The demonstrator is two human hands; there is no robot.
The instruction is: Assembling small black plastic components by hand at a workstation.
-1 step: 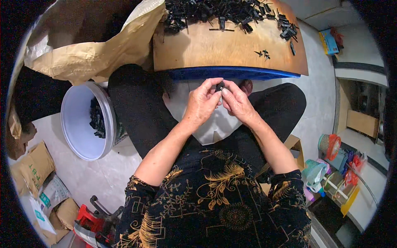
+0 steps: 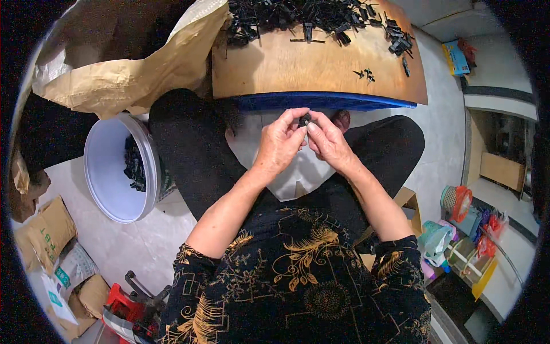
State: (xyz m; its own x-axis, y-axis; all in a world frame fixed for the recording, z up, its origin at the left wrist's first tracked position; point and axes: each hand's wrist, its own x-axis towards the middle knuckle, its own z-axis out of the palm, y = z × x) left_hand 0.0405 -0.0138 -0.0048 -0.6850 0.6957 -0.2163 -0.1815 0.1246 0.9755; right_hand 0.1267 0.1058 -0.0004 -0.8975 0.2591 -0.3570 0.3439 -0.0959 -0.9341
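Note:
Between the fingertips of both hands is a small black plastic part (image 2: 305,120), mostly covered by the fingers. My left hand (image 2: 279,141) pinches it from the left, and my right hand (image 2: 328,143) grips its right side with the thumb near a small pale spot. Both hands are above my lap, just short of the wooden board (image 2: 275,71). Along the board's far side lies a heap of black plastic parts (image 2: 303,17) with thin prongs. A few tiny dark pieces (image 2: 365,75) lie apart at the board's right.
A white bucket (image 2: 91,172) with black parts inside stands at my left. Behind it is a large open brown paper sack (image 2: 114,86). Blue plastic (image 2: 321,101) shows under the board. Packages and a red object (image 2: 123,309) are at lower left; bags and spools (image 2: 467,258) are at right.

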